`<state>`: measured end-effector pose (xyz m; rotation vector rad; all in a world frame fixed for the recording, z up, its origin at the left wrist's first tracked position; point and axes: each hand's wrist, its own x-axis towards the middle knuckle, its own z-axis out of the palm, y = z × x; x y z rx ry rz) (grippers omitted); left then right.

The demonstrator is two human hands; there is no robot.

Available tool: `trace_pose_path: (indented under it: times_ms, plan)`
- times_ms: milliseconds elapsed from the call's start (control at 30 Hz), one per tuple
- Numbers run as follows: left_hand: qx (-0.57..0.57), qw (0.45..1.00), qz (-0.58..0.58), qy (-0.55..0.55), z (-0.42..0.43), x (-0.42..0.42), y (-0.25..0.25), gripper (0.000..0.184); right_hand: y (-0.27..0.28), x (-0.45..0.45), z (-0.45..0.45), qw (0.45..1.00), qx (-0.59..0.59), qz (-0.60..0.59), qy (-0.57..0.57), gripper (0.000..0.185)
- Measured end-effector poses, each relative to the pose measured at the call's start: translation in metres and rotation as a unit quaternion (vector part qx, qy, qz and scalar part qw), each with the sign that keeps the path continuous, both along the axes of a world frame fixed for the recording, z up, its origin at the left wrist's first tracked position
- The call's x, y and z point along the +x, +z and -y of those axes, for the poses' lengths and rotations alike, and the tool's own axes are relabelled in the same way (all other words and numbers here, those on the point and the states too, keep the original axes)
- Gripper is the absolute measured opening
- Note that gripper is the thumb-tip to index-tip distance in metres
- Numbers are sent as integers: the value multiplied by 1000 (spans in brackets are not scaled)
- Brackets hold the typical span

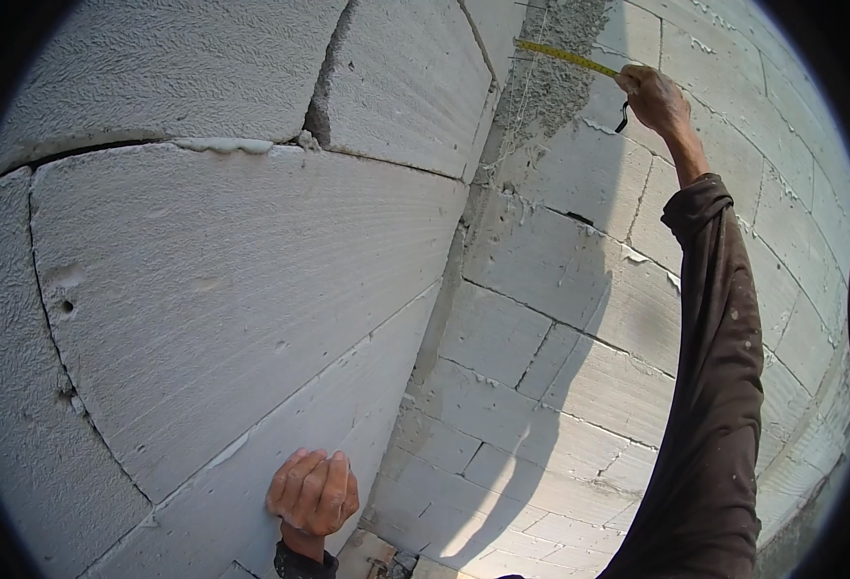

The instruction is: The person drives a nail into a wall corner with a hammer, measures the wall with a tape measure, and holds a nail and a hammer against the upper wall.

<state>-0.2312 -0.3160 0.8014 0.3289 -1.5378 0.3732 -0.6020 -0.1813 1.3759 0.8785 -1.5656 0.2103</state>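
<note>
High on the far wall, my right hand (656,101) is closed around a tape measure, whose case is mostly hidden by the fingers. Its yellow blade (570,58) runs out to the left, across a rough mortar patch (562,82) toward the wall corner. Below that hand dangles a black wrist strap (623,118). My left hand (314,492) is low in the view, in front of the left block wall (241,280). Its fingers are curled together and hide the palm, so I cannot see whether anything is inside.
Pale block walls meet at a corner (452,261) in the middle. The right wall (531,251) shows mortar joints and a shadow edge. Thin wires (531,8) stick out near the top. Rubble (391,560) lies at the corner's foot.
</note>
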Motion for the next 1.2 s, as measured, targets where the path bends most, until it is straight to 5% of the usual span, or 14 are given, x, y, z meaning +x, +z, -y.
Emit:
trace_pose_path:
  times_ms: [1200]
  plan:
    - [-14, 1000, 6, 16, 4, 0, -5, 28, -11, -9, 0, 998, -42, -41, 31, 28]
